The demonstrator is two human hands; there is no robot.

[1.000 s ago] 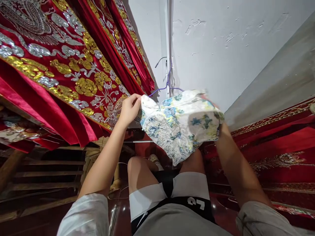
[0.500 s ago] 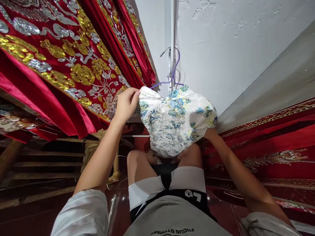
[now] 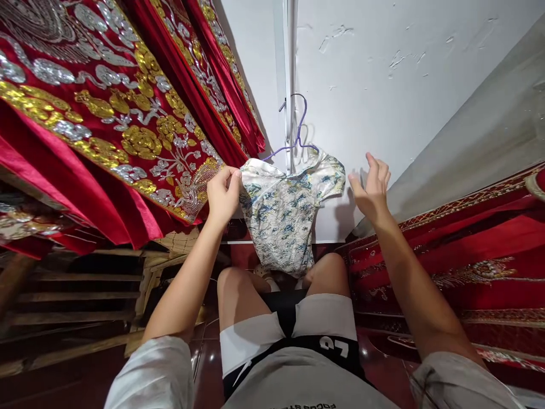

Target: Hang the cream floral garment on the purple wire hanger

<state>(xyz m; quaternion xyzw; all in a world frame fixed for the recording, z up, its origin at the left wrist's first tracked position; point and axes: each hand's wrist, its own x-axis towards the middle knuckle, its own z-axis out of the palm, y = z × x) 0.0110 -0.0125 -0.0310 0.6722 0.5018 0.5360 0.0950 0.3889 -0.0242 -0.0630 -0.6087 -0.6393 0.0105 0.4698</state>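
Floral shirt sits on a purple hanger in front of the white wall, the hanger's arms running inside its neck opening. My left hand pinches the nearer sleeve; my right hand is apart, near the other sleeve, fingers loosely spread. Leftward I see red embroidered cloth above wooden slats; rightward, more red fabric.
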